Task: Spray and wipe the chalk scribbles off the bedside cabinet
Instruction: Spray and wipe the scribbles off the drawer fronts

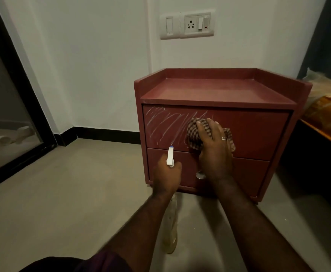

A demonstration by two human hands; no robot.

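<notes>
At the left edge of the view, a dark-framed glass door meets the white wall. Centre-left, the left hand is curled round the neck of a spray bottle, whose white, blue-tipped nozzle points at the cabinet front. The red two-drawer bedside cabinet stands on the floor against the wall, below a switch-and-socket plate. White chalk scribbles cover the left half of the upper drawer front. At their right-hand limit lies a bunched brown checked cloth, pressed to the drawer by the right hand, fingers spread flat over it rather than clenched. To the right of the cloth the drawer front shows no chalk; whether spray has wetted the panel cannot be told. The lower drawer, with its metal knob, looks unmarked. Judged from this, wiping is under way, roughly half the upper front is clean, and the left half is left to do. A bed with an orange cover occupies the far right.
</notes>
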